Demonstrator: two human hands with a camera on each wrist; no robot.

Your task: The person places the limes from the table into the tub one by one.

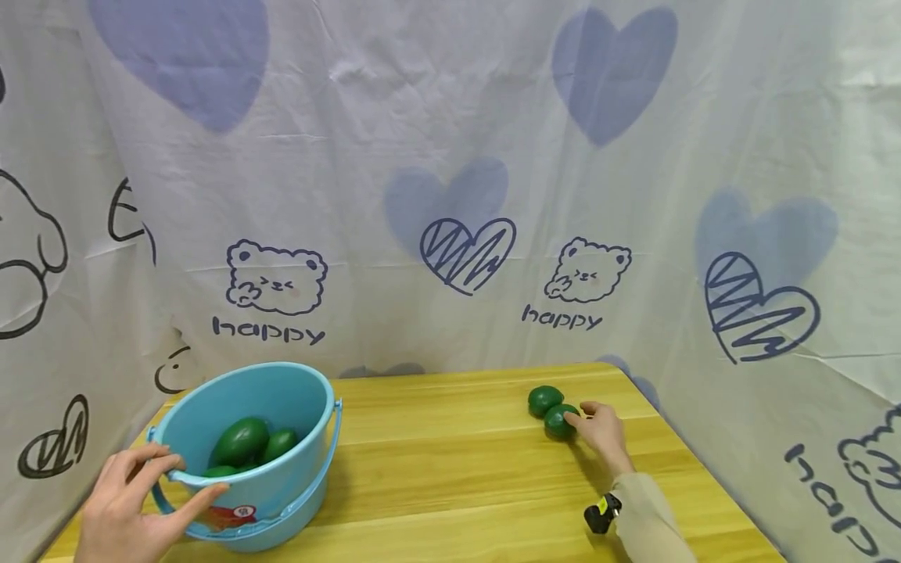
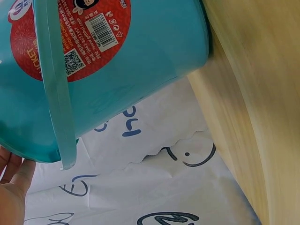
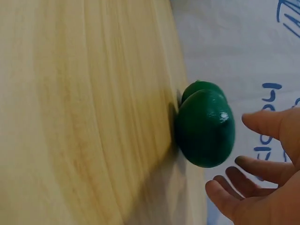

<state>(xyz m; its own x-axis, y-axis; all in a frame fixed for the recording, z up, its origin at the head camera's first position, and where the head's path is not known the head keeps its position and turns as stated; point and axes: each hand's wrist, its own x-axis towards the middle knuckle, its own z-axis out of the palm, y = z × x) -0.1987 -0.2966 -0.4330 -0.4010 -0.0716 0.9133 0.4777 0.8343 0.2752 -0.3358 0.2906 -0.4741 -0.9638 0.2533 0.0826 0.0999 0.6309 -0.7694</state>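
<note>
A light blue bucket (image 1: 299, 473) stands on the left of the table, with several dark green, avocado-like fruits (image 1: 242, 442) inside. My left hand (image 1: 127, 496) grips its near left rim, fingers over the edge and thumb along the outside. The left wrist view shows the bucket wall (image 2: 140, 65) with a red label, and only part of that hand (image 2: 14, 187). Two more glossy green fruits lie together at the right: a rear one (image 1: 545, 400) and a nearer one (image 1: 559, 422). Beside the nearer fruit (image 3: 206, 129), my right hand (image 3: 267, 173) has its fingers spread, holding nothing.
The wooden table (image 1: 422, 461) carries the bucket and the fruits. A white cloth (image 1: 394, 313) printed with hearts and bears hangs behind and along both sides. The bucket's handle (image 1: 331, 446) hangs down at its side. A black device (image 1: 600, 514) sits on the right wrist.
</note>
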